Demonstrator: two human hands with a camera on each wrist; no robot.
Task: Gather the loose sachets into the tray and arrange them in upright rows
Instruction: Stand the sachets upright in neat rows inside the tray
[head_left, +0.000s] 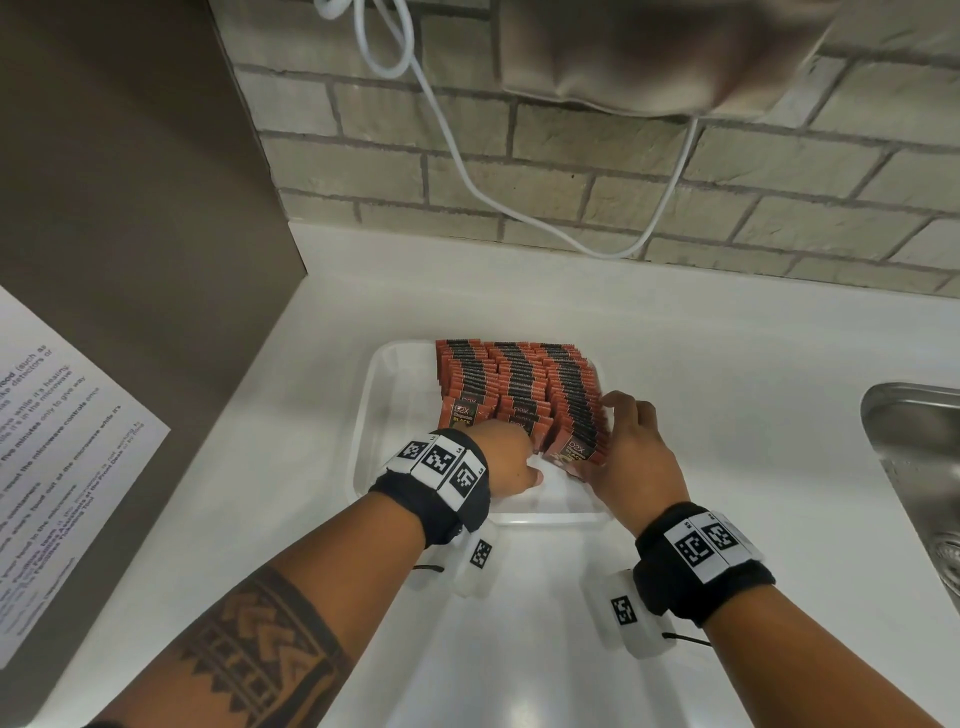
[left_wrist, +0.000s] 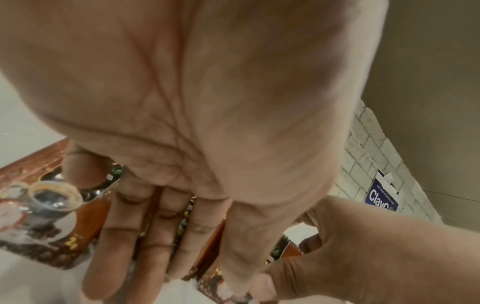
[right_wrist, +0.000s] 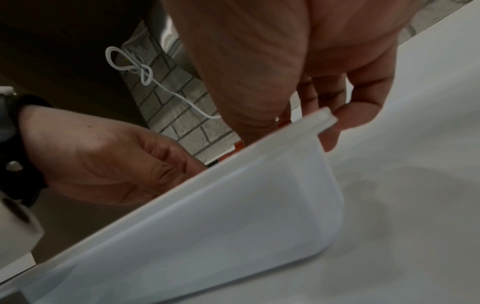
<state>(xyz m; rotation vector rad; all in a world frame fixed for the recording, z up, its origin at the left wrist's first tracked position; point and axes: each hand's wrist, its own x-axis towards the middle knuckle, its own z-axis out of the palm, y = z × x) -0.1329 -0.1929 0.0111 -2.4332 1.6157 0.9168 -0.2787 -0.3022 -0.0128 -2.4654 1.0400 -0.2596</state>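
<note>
A white plastic tray (head_left: 363, 467) sits on the white counter and holds three upright rows of red-and-black sachets (head_left: 519, 374). My left hand (head_left: 511, 457) is inside the tray at the front of the middle row. In the left wrist view its fingers (left_wrist: 155, 236) lie straight against the sachet faces (left_wrist: 39, 216). My right hand (head_left: 634, 447) curls over the front of the right-hand row, with the thumb at the near end and the fingers further back. The tray wall (right_wrist: 233, 226) hides most of the sachets (right_wrist: 237, 146) under my right hand (right_wrist: 324, 98).
A steel sink (head_left: 909, 467) is set into the counter at the right. A white cable (head_left: 467, 171) hangs down the brick wall behind the tray. A brown panel with a printed notice (head_left: 52, 441) stands at the left.
</note>
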